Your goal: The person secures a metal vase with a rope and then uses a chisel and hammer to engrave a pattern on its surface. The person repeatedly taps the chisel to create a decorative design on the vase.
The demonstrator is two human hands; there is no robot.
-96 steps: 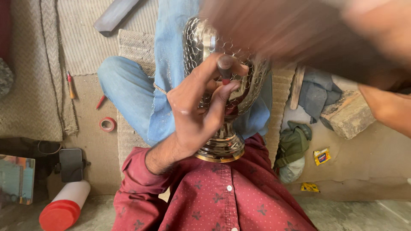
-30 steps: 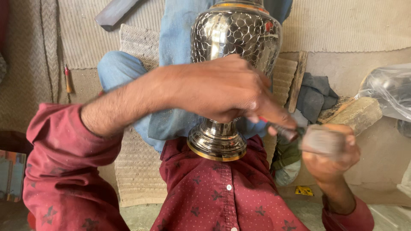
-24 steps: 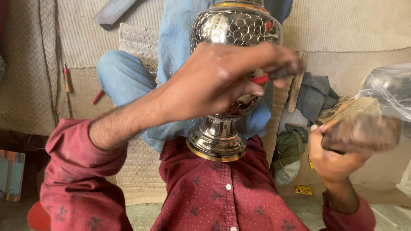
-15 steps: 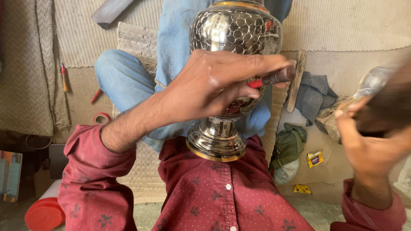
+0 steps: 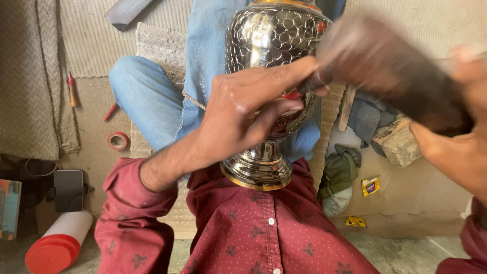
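Left hand [image 5: 248, 114] pinches punch [image 5: 310, 83] against vase [image 5: 271, 56]. Right hand [image 5: 456, 152] grips blurred mallet [image 5: 385, 66] beside it. Petal pattern covers visible belly; remainder hidden.

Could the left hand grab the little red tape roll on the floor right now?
Probably not at once. The left hand is busy pinching a small tool against the metal vase. The red tape roll lies uncovered on the floor beside the knee.

silver vase [image 5: 269, 45] with floral engraving and gold rim, maroon star-print shirt [image 5: 264, 228], blue jeans [image 5: 152, 96], red tape roll [image 5: 118, 140].
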